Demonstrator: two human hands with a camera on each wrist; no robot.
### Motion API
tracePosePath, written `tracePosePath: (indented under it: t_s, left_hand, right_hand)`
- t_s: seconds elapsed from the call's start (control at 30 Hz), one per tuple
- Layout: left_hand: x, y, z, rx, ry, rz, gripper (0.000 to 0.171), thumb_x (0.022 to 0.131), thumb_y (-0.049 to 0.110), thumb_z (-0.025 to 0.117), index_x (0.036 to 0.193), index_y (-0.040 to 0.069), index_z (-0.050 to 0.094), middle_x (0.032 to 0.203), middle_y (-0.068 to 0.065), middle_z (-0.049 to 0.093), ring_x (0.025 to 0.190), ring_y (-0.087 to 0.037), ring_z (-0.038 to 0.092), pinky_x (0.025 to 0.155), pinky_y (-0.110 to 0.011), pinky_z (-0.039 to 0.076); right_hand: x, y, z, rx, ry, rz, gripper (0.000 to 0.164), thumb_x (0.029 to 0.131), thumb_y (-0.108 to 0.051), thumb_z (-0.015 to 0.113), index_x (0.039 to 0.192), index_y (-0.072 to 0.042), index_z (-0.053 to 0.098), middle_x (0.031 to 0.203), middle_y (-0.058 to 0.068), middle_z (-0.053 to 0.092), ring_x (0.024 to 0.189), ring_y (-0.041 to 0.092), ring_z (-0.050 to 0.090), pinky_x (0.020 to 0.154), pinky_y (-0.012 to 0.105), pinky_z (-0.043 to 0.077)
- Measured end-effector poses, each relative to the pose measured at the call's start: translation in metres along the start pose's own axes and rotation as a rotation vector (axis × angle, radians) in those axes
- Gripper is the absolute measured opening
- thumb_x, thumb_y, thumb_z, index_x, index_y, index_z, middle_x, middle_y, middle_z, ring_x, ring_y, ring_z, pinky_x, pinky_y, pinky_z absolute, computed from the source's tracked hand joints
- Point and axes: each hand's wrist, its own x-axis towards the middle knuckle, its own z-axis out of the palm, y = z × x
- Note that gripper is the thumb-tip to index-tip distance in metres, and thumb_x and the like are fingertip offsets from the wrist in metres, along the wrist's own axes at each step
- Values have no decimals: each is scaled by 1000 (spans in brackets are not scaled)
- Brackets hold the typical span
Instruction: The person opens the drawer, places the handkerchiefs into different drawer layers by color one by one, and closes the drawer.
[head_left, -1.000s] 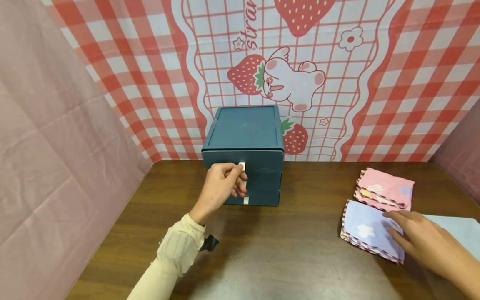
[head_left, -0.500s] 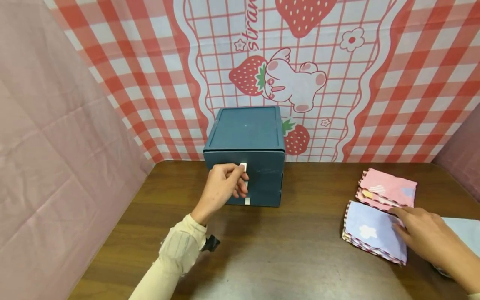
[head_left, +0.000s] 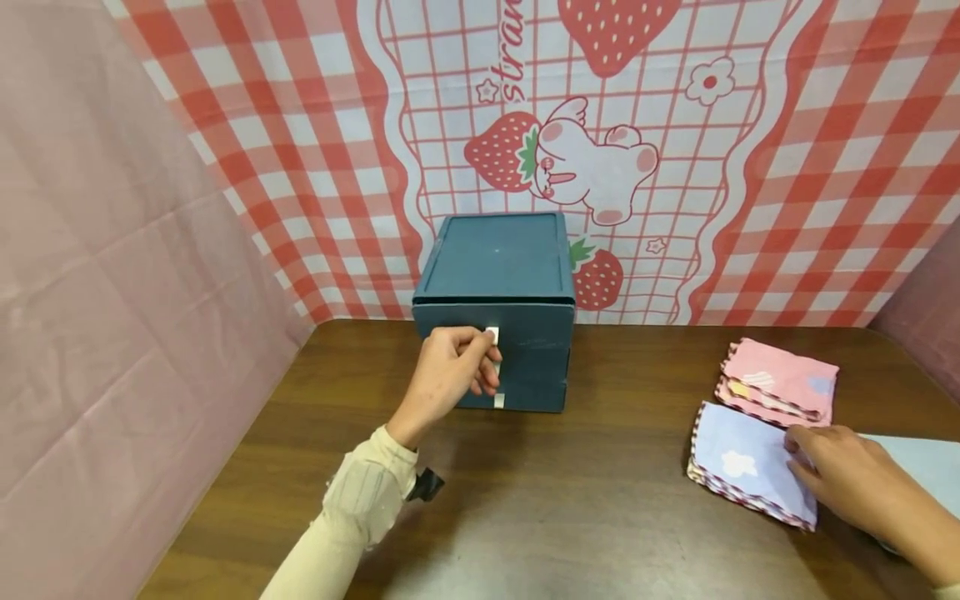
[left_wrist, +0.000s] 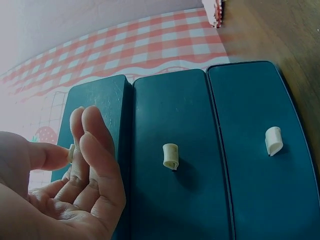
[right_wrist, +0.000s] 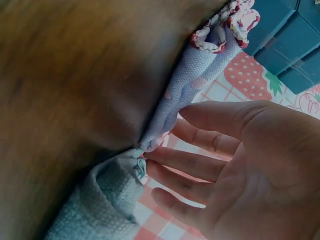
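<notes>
With our left hand point(head_left: 448, 367) we are pinching the small white tab point(head_left: 492, 335) on the top drawer point(head_left: 540, 343) between thumb and fingertips. That drawer's front is standing slightly ahead of the ones below, in the blue drawer box point(head_left: 495, 258) sitting against the checked cloth backdrop point(head_left: 315, 167). The tab is offering little to hold, so in our judgement the pinch could be slipping under a harder pull. The box could also be sliding or tipping forward on the table point(head_left: 600, 525), since no hand is bracing it.

Our right hand's point(head_left: 847, 475) fingers are lying extended and loose at the purple cloth's point(head_left: 750, 475) edge, gripping nothing that we can see; how firmly they are touching, we cannot tell. The folded purple cloth is lying between the pink cloth point(head_left: 783, 379) behind and the pale blue cloth point(head_left: 926, 462) to the right. With the edges so near, a careless grab could be catching a neighbour, and lifting one layer alone could be undoing the fold.
</notes>
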Motion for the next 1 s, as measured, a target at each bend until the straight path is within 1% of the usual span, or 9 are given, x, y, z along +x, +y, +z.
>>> tracePosePath:
  t_s: [0.13, 0.2, 0.3, 0.43, 0.53, 0.67, 0.83, 0.9, 1.0]
  left_hand:
    - [0, 0, 1, -2, -14, 2, 33, 104, 10, 51, 83, -10, 67, 67, -25, 66, 62, -40, 68, 57, -43, 59]
    - [0, 1, 1, -4, -15, -2, 33, 103, 10, 51, 84, -11, 67, 67, -26, 66, 62, -41, 68, 57, -43, 59]
    - [-1, 1, 1, -4, -11, -7, 33, 103, 10, 52, 83, -11, 67, 67, -25, 66, 62, -41, 68, 58, -45, 59]
    - [-2, 1, 0, -2, -15, -11, 32, 104, 11, 52, 81, -6, 67, 67, -25, 66, 63, -41, 68, 61, -52, 58]
    - [-2, 1, -1, 2, -21, -14, 32, 104, 11, 52, 81, -6, 67, 68, -25, 66, 63, -41, 68, 62, -53, 58]
    - [-2, 1, -2, 8, -25, -16, 32, 104, 12, 52, 82, -6, 67, 69, -25, 66, 63, -40, 69, 61, -51, 58]
    - [-3, 3, -4, 15, -34, -12, 33, 104, 12, 52, 84, -10, 67, 69, -26, 66, 64, -41, 68, 60, -49, 59]
    - [-5, 4, -5, 20, -35, -12, 33, 104, 12, 53, 83, -10, 67, 69, -26, 66, 64, -41, 68, 60, -48, 59]
    - [-7, 5, -5, 30, -35, -9, 32, 104, 12, 53, 82, -7, 68, 69, -25, 66, 64, -41, 68, 58, -45, 59]
  right_hand:
    - [-3, 1, -1, 3, 21, -19, 29, 68, -4, 84, 86, -5, 62, 72, 1, 60, 70, 30, 62, 56, 49, 49]
    - [-4, 1, -1, -1, 49, -42, 35, 63, -3, 86, 89, -4, 62, 71, -1, 58, 67, 26, 59, 54, 45, 48]
    - [-3, 0, -2, 5, 94, -83, 51, 58, -1, 88, 100, 2, 59, 71, 3, 56, 64, 24, 57, 53, 45, 48]
    - [-2, -2, -4, 7, 132, -97, 72, 52, 1, 88, 113, 11, 51, 71, 4, 51, 62, 26, 54, 53, 47, 47]
    - [-3, -4, -5, -13, 118, -69, 64, 51, -1, 89, 104, 10, 55, 70, 4, 46, 61, 26, 50, 53, 45, 44]
    - [-4, -5, -7, -33, 92, -38, 44, 52, -5, 91, 84, 3, 61, 72, 5, 44, 64, 26, 46, 53, 41, 40]
    - [-2, -4, -9, -21, 60, -21, 42, 55, -6, 90, 85, 0, 61, 73, 4, 45, 65, 24, 47, 54, 40, 41]
    - [-1, -5, -11, -2, 30, -8, 42, 58, -7, 89, 86, -2, 59, 72, 0, 44, 63, 19, 46, 53, 37, 40]
    - [-1, -5, -13, 44, -47, 27, 42, 65, -8, 87, 93, -1, 56, 70, -4, 45, 62, 13, 43, 52, 33, 38]
